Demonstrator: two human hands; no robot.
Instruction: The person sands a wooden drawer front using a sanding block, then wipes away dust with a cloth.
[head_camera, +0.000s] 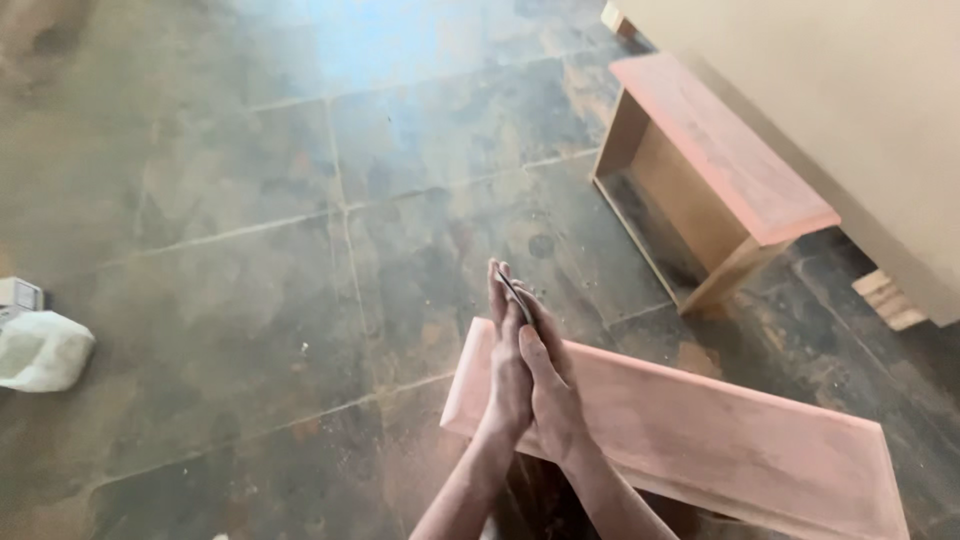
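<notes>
A thin dark sheet (515, 296) — maybe sandpaper, hard to tell — stands on edge, pressed between two flat palms. Under it lies a long pinkish wooden board (720, 440), dusty, flat — running diagonally over the stone floor.

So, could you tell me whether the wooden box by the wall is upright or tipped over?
Tipped: the wooden box lies on its side, opening facing sideways.
</notes>
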